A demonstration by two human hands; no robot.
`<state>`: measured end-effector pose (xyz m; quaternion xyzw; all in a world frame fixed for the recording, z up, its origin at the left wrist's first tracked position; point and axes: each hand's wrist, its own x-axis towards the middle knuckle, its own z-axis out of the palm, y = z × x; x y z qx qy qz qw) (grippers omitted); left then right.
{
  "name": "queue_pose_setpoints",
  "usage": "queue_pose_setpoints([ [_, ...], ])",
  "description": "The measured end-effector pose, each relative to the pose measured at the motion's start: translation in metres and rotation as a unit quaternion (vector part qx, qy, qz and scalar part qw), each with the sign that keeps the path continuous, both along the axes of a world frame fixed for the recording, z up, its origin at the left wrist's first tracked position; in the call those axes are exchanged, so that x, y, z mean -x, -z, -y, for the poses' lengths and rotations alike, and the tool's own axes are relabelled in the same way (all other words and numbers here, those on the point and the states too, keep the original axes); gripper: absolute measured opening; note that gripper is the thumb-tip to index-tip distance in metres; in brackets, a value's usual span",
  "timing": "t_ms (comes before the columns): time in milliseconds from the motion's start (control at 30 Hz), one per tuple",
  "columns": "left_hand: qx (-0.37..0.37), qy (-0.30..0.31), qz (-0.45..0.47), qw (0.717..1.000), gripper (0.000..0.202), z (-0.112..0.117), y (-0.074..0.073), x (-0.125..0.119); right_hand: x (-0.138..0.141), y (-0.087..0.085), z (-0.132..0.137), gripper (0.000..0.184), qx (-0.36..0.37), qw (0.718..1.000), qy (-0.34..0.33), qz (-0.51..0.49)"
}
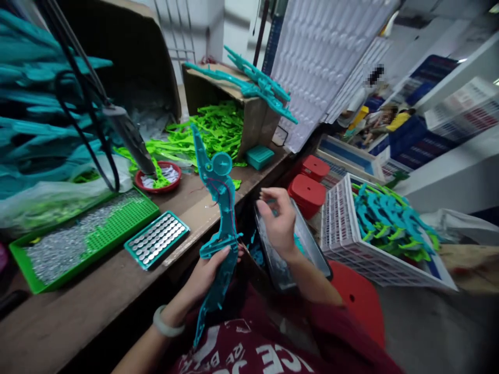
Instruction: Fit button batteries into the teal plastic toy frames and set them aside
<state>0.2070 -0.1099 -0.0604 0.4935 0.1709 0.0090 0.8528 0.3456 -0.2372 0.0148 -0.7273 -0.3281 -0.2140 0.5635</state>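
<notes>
My left hand (208, 267) is wrapped around the grip of a long teal plastic toy bow shell (225, 210), held upright in front of my chest. Thin dark red wires run along its inner side, and a round cup forms part of its upper half. My right hand (281, 221) hovers over a clear plastic bin (307, 244) with teal pieces inside. Its fingers are curled toward the thumb; whatever they pinch, if anything, is too small to make out.
On the bench lie a green tray (97, 228) of small metal parts, a teal tray (157, 239) of silver discs, and a red bowl (177, 182) beneath a hanging electric screwdriver (130, 137). A white crate (339, 223) of bow parts and red stools (307, 192) stand right. People work farther back.
</notes>
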Motion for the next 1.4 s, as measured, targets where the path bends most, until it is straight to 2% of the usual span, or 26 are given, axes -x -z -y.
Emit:
queue_pose_setpoints([
  [100, -0.022, -0.035, -0.003, 0.999, 0.043, 0.004, 0.001, 0.017, -0.003, -0.035, -0.039, 0.024, 0.03, 0.992, -0.059, 0.104],
  [167, -0.059, -0.075, 0.006, 0.995, 0.044, 0.005, 0.004, 0.026, 0.002, -0.046, -0.057, 0.025, 0.075, 0.979, -0.09, 0.166],
  [267, -0.101, -0.132, 0.016, 0.986, 0.046, 0.004, 0.009, 0.036, 0.009, -0.048, -0.072, 0.006, 0.091, 0.971, -0.135, 0.177],
  [400, -0.072, -0.191, -0.003, 0.979, 0.043, -0.002, 0.011, 0.04, 0.01, -0.038, -0.079, 0.006, 0.001, 0.974, -0.22, 0.061],
  [467, -0.048, -0.222, -0.021, 0.974, 0.046, -0.006, 0.007, 0.04, 0.009, -0.031, -0.077, 0.005, -0.062, 0.964, -0.256, -0.026],
  [500, -0.041, -0.238, -0.025, 0.97, 0.047, -0.008, 0.005, 0.04, 0.008, -0.027, -0.074, 0.005, -0.068, 0.962, -0.257, -0.059],
  [567, -0.035, -0.268, -0.025, 0.963, 0.049, -0.013, 0.0, 0.041, 0.004, -0.019, -0.065, 0.007, -0.019, 0.97, -0.226, -0.087],
  [633, -0.031, -0.294, -0.017, 0.955, 0.051, -0.017, -0.002, 0.044, -0.001, -0.014, -0.052, 0.009, 0.076, 0.98, -0.167, -0.072],
  [700, -0.028, -0.313, -0.01, 0.949, 0.05, -0.02, -0.002, 0.047, -0.009, -0.013, -0.033, 0.008, 0.123, 0.985, -0.104, -0.055],
  [733, -0.026, -0.317, -0.007, 0.948, 0.049, -0.021, 0.0, 0.049, -0.015, -0.014, -0.022, 0.006, 0.102, 0.989, -0.087, -0.061],
  [767, -0.025, -0.319, -0.006, 0.947, 0.048, -0.022, 0.002, 0.05, -0.021, -0.016, -0.011, 0.006, 0.052, 0.99, -0.094, -0.09],
  [800, -0.028, -0.318, -0.006, 0.948, 0.046, -0.024, 0.005, 0.051, -0.027, -0.017, 0.0, 0.006, -0.027, 0.981, -0.132, -0.14],
  [833, -0.038, -0.312, -0.006, 0.949, 0.045, -0.025, 0.008, 0.051, -0.033, -0.018, 0.012, 0.007, -0.128, 0.95, -0.195, -0.208],
  [867, -0.062, -0.302, -0.005, 0.951, 0.043, -0.027, 0.01, 0.05, -0.039, -0.017, 0.024, 0.007, -0.237, 0.891, -0.273, -0.275],
  [933, -0.174, -0.265, -0.002, 0.948, 0.04, -0.032, 0.013, 0.047, -0.047, -0.011, 0.048, 0.011, -0.413, 0.739, -0.4, -0.35],
  [967, -0.263, -0.242, -0.001, 0.934, 0.039, -0.034, 0.012, 0.044, -0.049, -0.007, 0.06, 0.011, -0.463, 0.693, -0.429, -0.349],
  [1000, -0.36, -0.222, -0.002, 0.906, 0.04, -0.036, 0.01, 0.041, -0.05, -0.001, 0.072, 0.01, -0.492, 0.682, -0.432, -0.328],
  [1033, -0.452, -0.209, -0.006, 0.867, 0.044, -0.038, 0.007, 0.038, -0.049, 0.004, 0.083, 0.01, -0.499, 0.701, -0.413, -0.299],
  [1067, -0.527, -0.205, -0.012, 0.825, 0.048, -0.039, 0.003, 0.035, -0.049, 0.01, 0.095, 0.016, -0.486, 0.741, -0.376, -0.27],
  [1100, -0.577, -0.208, -0.014, 0.79, 0.051, -0.04, -0.002, 0.032, -0.048, 0.015, 0.106, 0.022, -0.459, 0.788, -0.327, -0.249],
  [1133, -0.598, -0.207, -0.008, 0.774, 0.052, -0.041, -0.007, 0.029, -0.047, 0.019, 0.117, 0.027, -0.427, 0.829, -0.276, -0.234],
  [1167, -0.593, -0.196, 0.006, 0.781, 0.05, -0.041, -0.012, 0.026, -0.047, 0.022, 0.127, 0.03, -0.398, 0.86, -0.228, -0.222],
  [1267, -0.489, -0.155, 0.047, 0.857, 0.04, -0.04, -0.023, 0.018, -0.048, 0.026, 0.147, 0.024, -0.301, 0.913, -0.136, -0.239],
  [1333, -0.427, -0.141, 0.045, 0.892, 0.036, -0.038, -0.027, 0.012, -0.048, 0.027, 0.148, 0.017, -0.208, 0.926, -0.107, -0.297],
  [1400, -0.417, -0.14, 0.034, 0.897, 0.037, -0.036, -0.028, 0.006, -0.042, 0.026, 0.138, 0.018, -0.154, 0.919, -0.087, -0.353],
])
